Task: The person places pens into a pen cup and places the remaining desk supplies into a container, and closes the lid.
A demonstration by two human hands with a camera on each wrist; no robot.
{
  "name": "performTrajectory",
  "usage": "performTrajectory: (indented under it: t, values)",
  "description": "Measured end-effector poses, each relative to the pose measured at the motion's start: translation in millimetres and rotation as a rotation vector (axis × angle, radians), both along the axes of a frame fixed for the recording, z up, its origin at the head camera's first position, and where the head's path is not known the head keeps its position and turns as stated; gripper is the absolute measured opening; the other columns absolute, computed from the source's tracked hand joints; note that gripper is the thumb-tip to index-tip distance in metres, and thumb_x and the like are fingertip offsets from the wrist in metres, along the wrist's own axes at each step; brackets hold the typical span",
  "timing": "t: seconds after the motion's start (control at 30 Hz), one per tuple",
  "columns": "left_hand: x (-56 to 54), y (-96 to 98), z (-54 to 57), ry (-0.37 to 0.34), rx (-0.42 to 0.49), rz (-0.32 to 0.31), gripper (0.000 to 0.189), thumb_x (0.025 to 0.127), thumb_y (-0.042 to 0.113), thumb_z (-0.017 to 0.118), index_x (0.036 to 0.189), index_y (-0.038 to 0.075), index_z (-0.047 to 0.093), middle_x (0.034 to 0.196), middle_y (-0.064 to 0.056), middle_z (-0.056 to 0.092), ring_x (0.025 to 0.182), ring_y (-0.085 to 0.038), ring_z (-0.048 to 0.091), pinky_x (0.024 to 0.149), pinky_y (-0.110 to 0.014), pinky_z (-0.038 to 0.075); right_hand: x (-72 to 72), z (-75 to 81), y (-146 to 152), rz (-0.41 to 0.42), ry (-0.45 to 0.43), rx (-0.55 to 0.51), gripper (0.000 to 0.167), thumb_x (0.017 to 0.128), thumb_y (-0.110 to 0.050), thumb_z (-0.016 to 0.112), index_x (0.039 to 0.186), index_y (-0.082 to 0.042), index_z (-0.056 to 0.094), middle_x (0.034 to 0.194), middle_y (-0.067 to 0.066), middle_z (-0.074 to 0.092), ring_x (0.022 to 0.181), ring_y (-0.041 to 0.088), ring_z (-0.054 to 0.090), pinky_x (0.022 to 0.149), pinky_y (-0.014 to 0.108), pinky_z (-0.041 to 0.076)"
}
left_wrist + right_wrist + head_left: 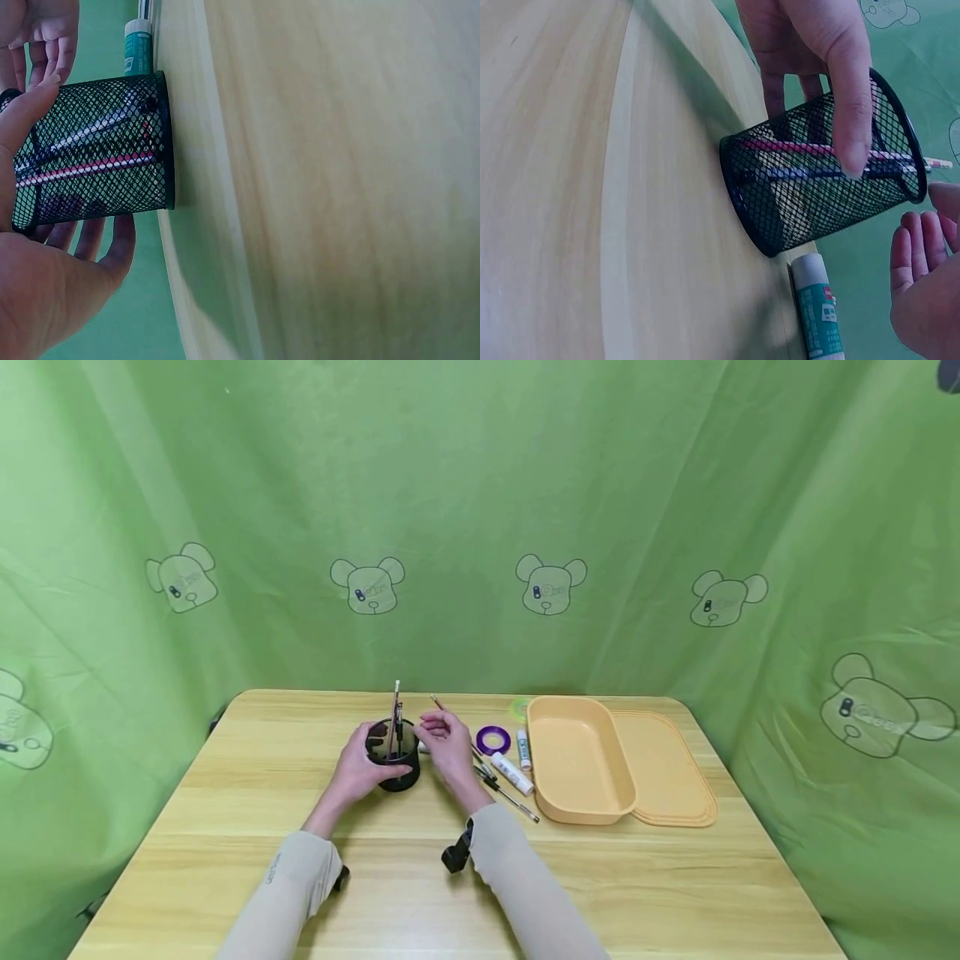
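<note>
A black mesh pen holder [400, 774] stands on the table, with a pencil [394, 706] and a dark pen [399, 735] upright inside. My left hand [358, 768] grips it round the side, thumb across the front, as the right wrist view also shows. Close to its rim on the right is my right hand [448, 745], its fingers loosely bent; in the right wrist view nothing shows between those fingers [911, 251]. Another pencil [438, 702] shows beyond the right hand, partly hidden by it. Beside the holder lies a white-and-teal glue stick [819, 311].
Right of the hands lie several pens [517, 804], a white tube [513, 773], a smaller labelled tube [523, 750], a purple tape roll [493, 741] and a green one [519, 708]. Beyond them sits an orange box [581, 760] beside its flat lid [671, 768].
</note>
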State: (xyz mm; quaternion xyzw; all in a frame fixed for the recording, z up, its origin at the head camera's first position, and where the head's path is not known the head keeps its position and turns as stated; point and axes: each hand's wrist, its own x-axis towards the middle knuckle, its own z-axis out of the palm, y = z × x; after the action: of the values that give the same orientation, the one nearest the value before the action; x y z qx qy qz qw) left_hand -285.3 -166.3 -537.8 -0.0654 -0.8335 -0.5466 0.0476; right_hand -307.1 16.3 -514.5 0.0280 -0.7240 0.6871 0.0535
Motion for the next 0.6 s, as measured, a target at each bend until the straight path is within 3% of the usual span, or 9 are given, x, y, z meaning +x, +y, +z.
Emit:
performTrajectory:
  t: [0.3, 0.6]
  values:
    - [1.2, 0.7, -0.4, -0.022, -0.004, 0.005, 0.095, 0.066, 0.022, 0.099, 0.145, 0.007, 0.048, 0.142, -0.016, 0.058, 0.132, -0.037, 0.054, 0.119, -0.057, 0.039, 2.1, 1.9, 23, 0.016, 0.027, 0.033, 0.029, 0.092, -0.004, 0.075, 0.119, 0.001, 0.069, 0.107, 0.012, 0.071, 0.092, 0.013, 0.064, 0.085, 0.018, 0.057]
    - [1.9, 0.3, 1.5, -0.035, 0.003, 0.001, 0.095, 0.066, 0.022, 0.099, 0.145, 0.008, 0.048, 0.142, -0.014, 0.057, 0.134, -0.037, 0.053, 0.119, -0.057, 0.039, 0.6, -0.4, 53, -0.023, 0.045, 0.084, 0.022, 0.096, -0.007, 0.072, 0.116, 0.002, 0.071, 0.106, 0.012, 0.072, 0.091, 0.013, 0.065, 0.082, 0.018, 0.056]
